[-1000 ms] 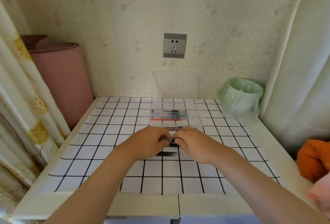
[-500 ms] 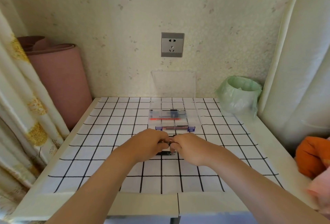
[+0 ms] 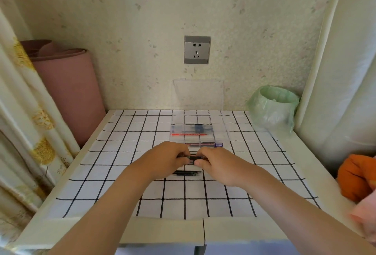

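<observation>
My left hand [image 3: 165, 158] and my right hand [image 3: 215, 162] meet over the middle of the checked tablecloth [image 3: 126, 145], both pinching one small black pen [image 3: 193, 157] held level between their fingertips. Under them lie two thin black refills [image 3: 186, 173] on the cloth. Just beyond my hands stands a clear plastic box [image 3: 200, 130] holding a red pen [image 3: 189, 134] and some dark pens. Another pen with a purple cap [image 3: 205, 144] lies along the box's front edge.
The box's clear lid [image 3: 198, 94] leans on the wall under a grey socket [image 3: 197, 49]. A bin with a green bag [image 3: 272, 108] stands back right, a pink roll [image 3: 67, 92] back left, a curtain [image 3: 18, 112] at left, orange cloth [image 3: 356, 177] at right.
Both hands stayed together on the black pen, and the fingers shifted slightly along it. The view tilted a little, so the box and hands sit slightly higher in the picture.
</observation>
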### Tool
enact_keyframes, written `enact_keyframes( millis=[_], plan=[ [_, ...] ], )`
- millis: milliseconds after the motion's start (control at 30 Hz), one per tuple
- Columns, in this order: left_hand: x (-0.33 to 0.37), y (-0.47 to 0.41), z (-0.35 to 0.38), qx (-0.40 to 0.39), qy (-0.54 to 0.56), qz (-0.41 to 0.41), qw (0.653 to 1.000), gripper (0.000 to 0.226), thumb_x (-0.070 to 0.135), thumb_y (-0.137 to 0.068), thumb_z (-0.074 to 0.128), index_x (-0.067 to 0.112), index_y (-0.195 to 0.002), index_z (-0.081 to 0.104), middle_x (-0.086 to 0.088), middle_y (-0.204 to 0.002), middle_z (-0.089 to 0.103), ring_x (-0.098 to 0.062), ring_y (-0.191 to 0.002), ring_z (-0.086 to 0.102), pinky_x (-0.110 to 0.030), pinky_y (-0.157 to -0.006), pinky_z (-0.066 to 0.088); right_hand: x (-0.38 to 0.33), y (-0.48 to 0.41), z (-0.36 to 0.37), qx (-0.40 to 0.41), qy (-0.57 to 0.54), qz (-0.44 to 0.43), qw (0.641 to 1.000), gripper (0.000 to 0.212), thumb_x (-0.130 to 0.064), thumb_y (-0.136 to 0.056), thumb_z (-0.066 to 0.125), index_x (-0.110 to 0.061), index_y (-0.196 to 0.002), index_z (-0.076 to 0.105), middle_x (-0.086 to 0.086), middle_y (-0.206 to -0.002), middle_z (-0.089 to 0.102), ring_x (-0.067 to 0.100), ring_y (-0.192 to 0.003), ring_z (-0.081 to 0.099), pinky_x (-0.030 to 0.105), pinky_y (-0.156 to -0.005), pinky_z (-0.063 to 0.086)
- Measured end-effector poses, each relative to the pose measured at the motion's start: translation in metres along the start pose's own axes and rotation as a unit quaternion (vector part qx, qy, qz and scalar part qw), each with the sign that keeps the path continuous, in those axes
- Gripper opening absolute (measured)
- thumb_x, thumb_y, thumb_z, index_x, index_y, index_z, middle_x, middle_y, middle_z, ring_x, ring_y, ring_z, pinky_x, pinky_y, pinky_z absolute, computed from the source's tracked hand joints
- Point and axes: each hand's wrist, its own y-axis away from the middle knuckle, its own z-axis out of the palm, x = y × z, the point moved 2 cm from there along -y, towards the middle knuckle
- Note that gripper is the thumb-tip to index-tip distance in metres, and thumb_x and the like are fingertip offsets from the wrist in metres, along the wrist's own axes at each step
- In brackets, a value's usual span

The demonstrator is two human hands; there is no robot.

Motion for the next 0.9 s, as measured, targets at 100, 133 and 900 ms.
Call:
enact_keyframes(
  millis=[100,133,900],
  plan=[
    [-0.002,-0.001,-0.002,0.022,-0.021,-0.019,0.999,0.009,0.035,-0.096,0.056,0.033,-0.091,0.064,0.010,-0.077,0.060,-0.007,-0.066,0.052,-0.023,-0.062,0.042,0.012,0.002,-0.003,-0.037,0.017,0.030,0.999,0.020,-0.018,-0.100,0.041,-0.021,-0.114,0.055,-0.007,-0.092,0.050,0.012,-0.077,0.052,0.026,-0.063,0.041],
    [-0.003,-0.001,-0.003,0.029,-0.026,-0.023,0.999,0.009,0.037,-0.095,0.057,0.033,-0.094,0.064,0.012,-0.079,0.060,-0.005,-0.068,0.053,-0.022,-0.062,0.041,0.017,0.003,-0.004,-0.047,0.020,0.037,0.998,0.024,-0.013,-0.099,0.041,-0.021,-0.114,0.058,-0.005,-0.101,0.048,0.014,-0.084,0.053,0.026,-0.069,0.043],
    [0.000,-0.005,-0.005,0.018,-0.036,-0.021,0.999,0.012,0.035,-0.094,0.060,0.035,-0.101,0.070,0.017,-0.076,0.060,-0.003,-0.070,0.055,-0.020,-0.063,0.041,0.023,0.003,-0.015,0.055,0.025,-0.010,0.998,0.027,-0.039,-0.095,0.056,-0.032,-0.120,0.063,-0.011,-0.103,0.064,0.010,-0.091,0.060,0.033,-0.082,0.051]
  ],
)
